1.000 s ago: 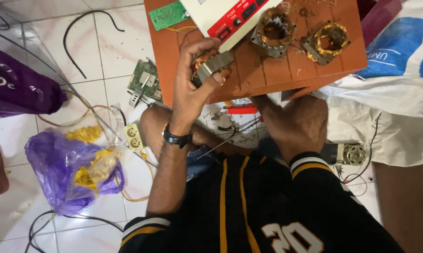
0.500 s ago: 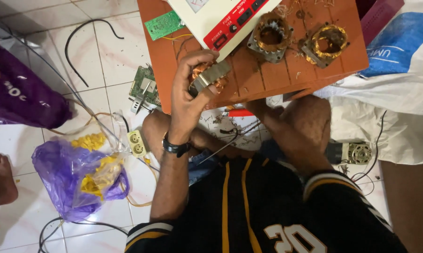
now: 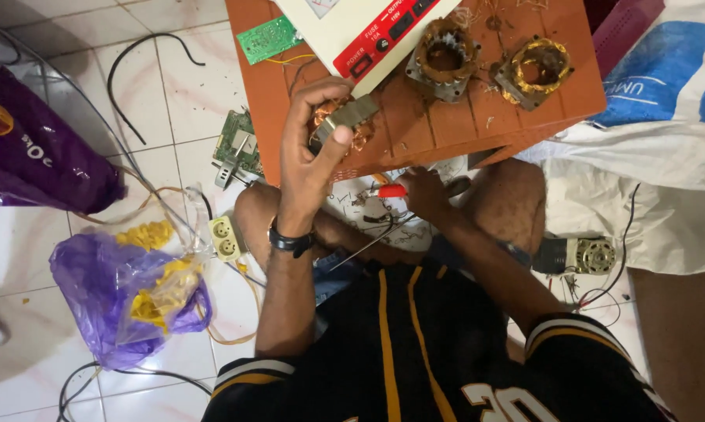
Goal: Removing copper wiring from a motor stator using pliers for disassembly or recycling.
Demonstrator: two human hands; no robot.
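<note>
Head view, left hand (image 3: 309, 148) fingers still gripping motor stator (image 3: 343, 123), right hand (image 3: 423, 190) now holding red-handled screwdriver (image 3: 390, 191).

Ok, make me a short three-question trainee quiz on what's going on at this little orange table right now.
1. True or false: the left hand holds a motor stator with copper winding above the orange table.
2. What does the right hand grip?
A. a red-handled tool
B. a green circuit board
C. a purple bag
3. How many other wound stators lie on the table beside the cream and red unit?

Key:
1. True.
2. A, the red-handled tool, held below the table edge.
3. Two: one dull, one yellowish.
</note>
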